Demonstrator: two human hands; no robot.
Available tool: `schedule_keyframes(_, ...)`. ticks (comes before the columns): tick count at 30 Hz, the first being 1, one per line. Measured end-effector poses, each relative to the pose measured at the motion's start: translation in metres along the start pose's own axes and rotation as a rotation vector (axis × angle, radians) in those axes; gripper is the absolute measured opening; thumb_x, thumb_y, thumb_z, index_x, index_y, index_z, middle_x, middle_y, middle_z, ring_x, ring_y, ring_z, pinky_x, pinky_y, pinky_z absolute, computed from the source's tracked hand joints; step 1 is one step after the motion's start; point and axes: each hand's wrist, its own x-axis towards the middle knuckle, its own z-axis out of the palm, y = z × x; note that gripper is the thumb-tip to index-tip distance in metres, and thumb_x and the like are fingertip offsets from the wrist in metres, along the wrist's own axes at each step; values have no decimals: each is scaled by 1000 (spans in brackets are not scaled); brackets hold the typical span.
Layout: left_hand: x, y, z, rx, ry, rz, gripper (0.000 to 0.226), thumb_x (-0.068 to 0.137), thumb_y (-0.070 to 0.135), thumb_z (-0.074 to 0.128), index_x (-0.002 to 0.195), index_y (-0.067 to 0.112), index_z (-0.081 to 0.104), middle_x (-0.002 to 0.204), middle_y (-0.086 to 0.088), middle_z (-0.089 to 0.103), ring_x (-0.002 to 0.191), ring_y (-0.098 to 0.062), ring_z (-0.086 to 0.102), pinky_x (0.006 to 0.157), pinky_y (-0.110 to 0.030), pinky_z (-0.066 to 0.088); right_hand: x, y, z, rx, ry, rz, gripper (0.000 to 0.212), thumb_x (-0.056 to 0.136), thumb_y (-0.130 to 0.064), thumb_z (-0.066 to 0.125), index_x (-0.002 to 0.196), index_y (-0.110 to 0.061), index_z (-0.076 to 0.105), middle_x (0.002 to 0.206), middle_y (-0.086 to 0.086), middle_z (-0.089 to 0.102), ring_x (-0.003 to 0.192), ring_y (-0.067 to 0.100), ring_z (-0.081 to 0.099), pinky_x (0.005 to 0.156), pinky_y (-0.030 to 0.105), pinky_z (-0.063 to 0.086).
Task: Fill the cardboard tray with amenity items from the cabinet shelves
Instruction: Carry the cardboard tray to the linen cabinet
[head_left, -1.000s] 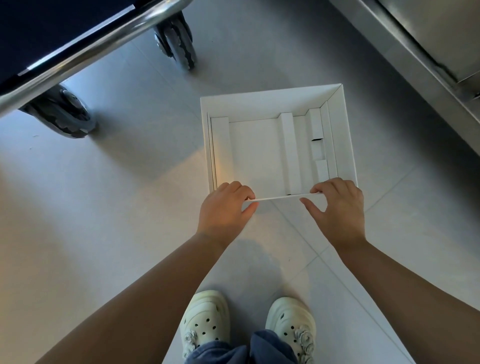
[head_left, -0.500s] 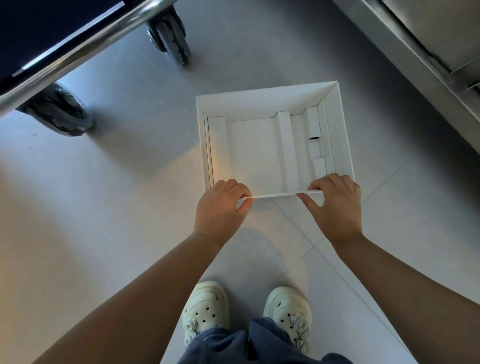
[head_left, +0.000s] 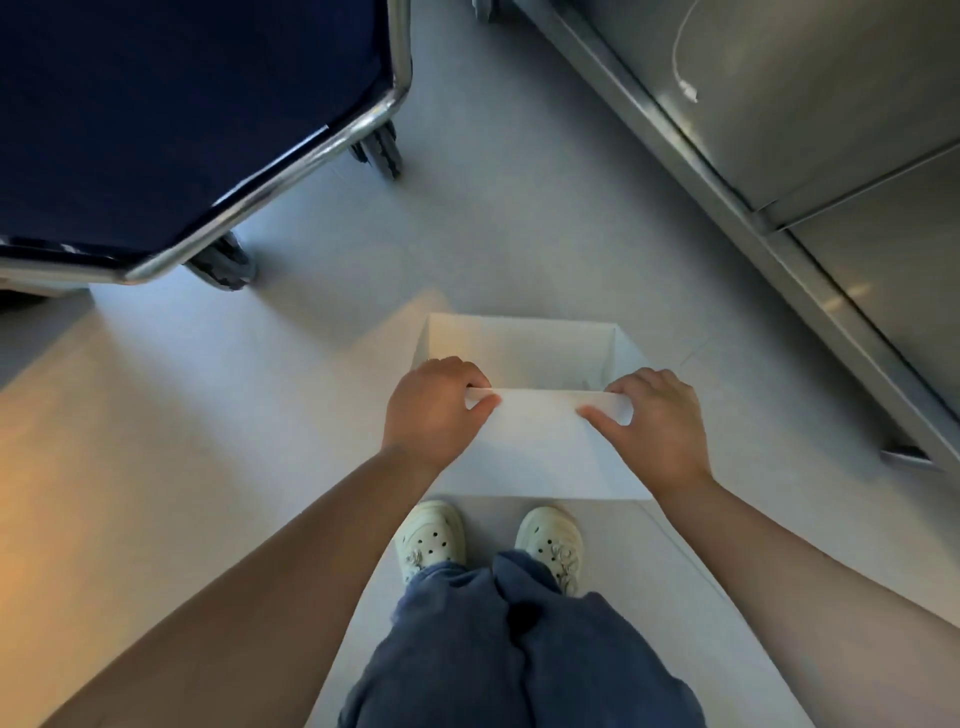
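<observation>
Fingers of our left hand and right hand curled over the near rim of the white cardboard tray, thumbs on its outer wall, held before our shoes. Light but flimsy, it seemed best gripped near its corners.

dim, cool | warm glow lower left | soft motion blur | wide-angle edge bending

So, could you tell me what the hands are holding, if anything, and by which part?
The white cardboard tray, gripped by its near wall's top edge: left hand at the left end, right hand at the right.
</observation>
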Motion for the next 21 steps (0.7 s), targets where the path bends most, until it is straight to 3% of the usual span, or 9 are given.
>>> schedule_keyframes(7, -63, 47, -92, -36, -42, -17, 17, 86, 39, 65, 89, 24, 70, 94, 12, 68, 87, -9, 58, 73, -19, 41, -50, -49, -98, 7, -6, -35, 29, 80, -46, 70, 86, -18, 66, 87, -5, 62, 90, 20, 53, 82, 27, 27)
schedule_keyframes(15, -111, 119, -228, -60, 102, 5, 15, 86, 36, 64, 87, 22, 69, 91, 9, 65, 88, -12, 56, 74, -25, 43, -70, -119, -235, 17, 149, -94, 32, 77, -48, 72, 84, -17, 67, 89, -3, 65, 93, 23, 56, 79, 30, 31)
schedule_keyframes(21, -151, 170, -330, -42, 288, 80, 12, 82, 35, 69, 79, 23, 68, 83, 11, 65, 80, -12, 55, 67, -25, 40, -89, -168, -341, 57, 327, -190, 32, 68, -43, 81, 75, -17, 64, 79, -3, 62, 84, 24, 57, 71, 26, 27)
